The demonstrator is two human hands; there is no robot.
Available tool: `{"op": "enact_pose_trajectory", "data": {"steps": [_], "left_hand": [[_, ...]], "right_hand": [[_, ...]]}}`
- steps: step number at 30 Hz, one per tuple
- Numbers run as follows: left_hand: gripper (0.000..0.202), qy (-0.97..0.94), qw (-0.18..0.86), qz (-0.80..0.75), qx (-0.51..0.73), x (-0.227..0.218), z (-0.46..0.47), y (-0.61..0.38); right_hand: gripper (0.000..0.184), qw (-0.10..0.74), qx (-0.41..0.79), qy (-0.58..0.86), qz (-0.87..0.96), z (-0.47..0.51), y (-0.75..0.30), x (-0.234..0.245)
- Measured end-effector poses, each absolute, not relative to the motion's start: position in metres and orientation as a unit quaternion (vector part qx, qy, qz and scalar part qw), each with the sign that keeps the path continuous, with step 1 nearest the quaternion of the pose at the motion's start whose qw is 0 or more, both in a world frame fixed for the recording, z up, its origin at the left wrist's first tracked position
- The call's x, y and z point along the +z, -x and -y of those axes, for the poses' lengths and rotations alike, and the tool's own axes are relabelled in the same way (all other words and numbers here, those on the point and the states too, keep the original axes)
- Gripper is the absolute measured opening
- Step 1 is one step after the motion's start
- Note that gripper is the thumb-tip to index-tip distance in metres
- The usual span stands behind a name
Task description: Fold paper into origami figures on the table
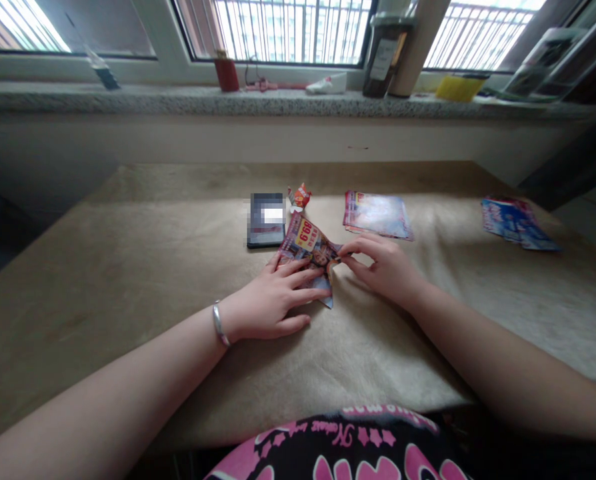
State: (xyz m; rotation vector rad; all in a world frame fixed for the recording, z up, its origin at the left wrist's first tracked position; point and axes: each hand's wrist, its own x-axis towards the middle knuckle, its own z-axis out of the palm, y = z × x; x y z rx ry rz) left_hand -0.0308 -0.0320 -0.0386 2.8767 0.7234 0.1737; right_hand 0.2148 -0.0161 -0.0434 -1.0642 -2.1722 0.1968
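A colourful printed paper sheet (301,241), partly folded and marked with large red numerals on yellow, lies on the table in front of me. My left hand (283,297) rests flat across its lower left part, fingers spread, with a silver bracelet at the wrist. At the sheet's right edge, my right hand (378,267) pinches a corner between thumb and fingers. Just beyond the sheet sits a small folded paper piece (301,197) in red and orange. To its left lies a dark flat device (267,233), its screen blurred out.
A stack of printed sheets (378,215) lies behind my right hand. Farther right are fanned blue and pink leaflets (518,223). The stone windowsill (168,100) holds a red cup (226,73), a dark lidded container (381,60) and a yellow item (461,87).
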Motion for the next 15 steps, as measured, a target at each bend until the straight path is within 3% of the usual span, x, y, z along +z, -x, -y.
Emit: {"op": "enact_pose_trajectory", "data": {"steps": [6, 11, 15], "left_hand": [[0.047, -0.965, 0.075, -0.245, 0.063, -0.0365, 0.0323, 0.0296], [0.048, -0.963, 0.074, -0.251, 0.067, -0.0367, 0.0322, 0.0299], [0.048, -0.962, 0.08, -0.251, 0.073, -0.0378, 0.0319, 0.0303]], "right_hand": [[0.028, 0.376, 0.124, 0.437, 0.807, 0.0187, -0.2123, -0.049], [0.005, 0.353, 0.163, 0.44, 0.81, 0.0202, -0.2099, -0.0424], [0.009, 0.316, 0.218, 0.472, 0.794, 0.0199, -0.209, -0.0409]]}}
